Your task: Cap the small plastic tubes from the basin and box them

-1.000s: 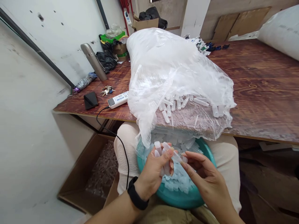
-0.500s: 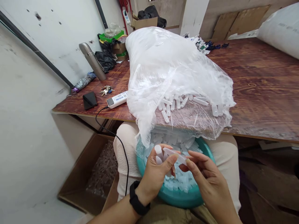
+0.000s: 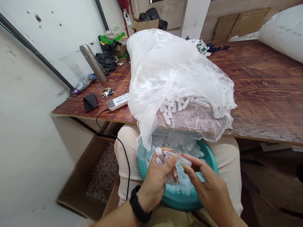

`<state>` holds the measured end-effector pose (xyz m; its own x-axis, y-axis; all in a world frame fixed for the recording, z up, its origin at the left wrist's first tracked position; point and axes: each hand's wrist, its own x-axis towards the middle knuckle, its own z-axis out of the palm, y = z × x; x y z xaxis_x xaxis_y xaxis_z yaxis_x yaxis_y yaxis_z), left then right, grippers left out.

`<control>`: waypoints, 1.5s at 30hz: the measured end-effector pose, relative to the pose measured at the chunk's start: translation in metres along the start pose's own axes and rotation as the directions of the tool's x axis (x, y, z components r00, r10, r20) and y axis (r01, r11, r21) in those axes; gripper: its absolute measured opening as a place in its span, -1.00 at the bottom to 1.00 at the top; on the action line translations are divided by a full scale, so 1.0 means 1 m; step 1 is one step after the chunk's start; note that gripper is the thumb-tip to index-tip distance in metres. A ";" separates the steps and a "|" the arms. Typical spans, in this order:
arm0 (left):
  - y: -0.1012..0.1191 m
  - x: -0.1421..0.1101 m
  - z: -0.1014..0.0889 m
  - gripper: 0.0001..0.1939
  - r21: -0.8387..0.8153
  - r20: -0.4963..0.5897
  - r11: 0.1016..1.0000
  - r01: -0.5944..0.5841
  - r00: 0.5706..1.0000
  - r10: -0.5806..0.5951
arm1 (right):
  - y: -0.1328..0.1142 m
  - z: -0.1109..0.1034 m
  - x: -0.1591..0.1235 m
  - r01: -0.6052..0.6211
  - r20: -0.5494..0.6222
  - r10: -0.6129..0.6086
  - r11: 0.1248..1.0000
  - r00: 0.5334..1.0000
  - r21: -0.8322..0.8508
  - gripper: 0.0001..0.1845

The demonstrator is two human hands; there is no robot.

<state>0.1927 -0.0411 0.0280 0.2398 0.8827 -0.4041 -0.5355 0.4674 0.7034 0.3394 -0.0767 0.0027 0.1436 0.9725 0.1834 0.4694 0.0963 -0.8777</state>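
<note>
Several small translucent white plastic tubes (image 3: 159, 154) are gathered in my left hand (image 3: 157, 176), its fingers closed round them. One tube (image 3: 178, 158) lies crosswise, pinned under the left thumb and pointing right. My right hand (image 3: 208, 179) has its thumb and index finger at the right end of that tube, closed about it. Below both hands, a teal basin (image 3: 182, 201) rests on the lap, filled with many similar tubes (image 3: 182, 183). Parts of the held tubes are hidden behind the fingers.
A big clear plastic bag (image 3: 170, 66) of tubes lies on the wooden table (image 3: 255, 91), its mouth hanging over the basin. A power strip (image 3: 118, 101), keys (image 3: 107, 92), a black wallet-like item (image 3: 90, 102) and a flask (image 3: 93, 63) are at left. A cardboard box (image 3: 71, 189) stands below.
My right thumb has slid down and left off the tube's upper side to below its end, baring more of that end. The left hand keeps its hold; the view has shifted slightly.
</note>
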 end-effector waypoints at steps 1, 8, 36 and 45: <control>-0.001 -0.001 0.000 -0.50 0.009 0.007 1.000 -0.006 1.000 0.006 | 0.000 -0.001 0.001 0.029 0.013 -0.028 0.999 1.000 -0.036 -0.64; -0.001 -0.002 -0.003 -0.52 0.114 0.038 0.993 -0.006 0.999 0.002 | -0.013 -0.016 0.008 -0.074 0.286 0.068 0.997 0.956 0.008 -0.45; 0.014 0.025 -0.012 -0.53 0.356 0.064 0.933 -0.053 0.997 0.032 | -0.005 -0.005 0.011 -0.244 0.545 0.168 0.967 0.822 0.070 -0.46; 0.038 0.071 -0.024 -0.86 0.905 0.264 0.392 -0.166 0.942 -0.210 | 0.001 0.020 0.022 0.233 0.849 0.195 0.910 0.492 -0.344 -0.54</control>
<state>0.1701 0.0386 0.0125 0.5517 0.7456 -0.3737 0.4832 0.0795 0.8719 0.3260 -0.0510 -0.0029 -0.5774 0.6768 -0.4566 0.7601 0.2415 -0.6033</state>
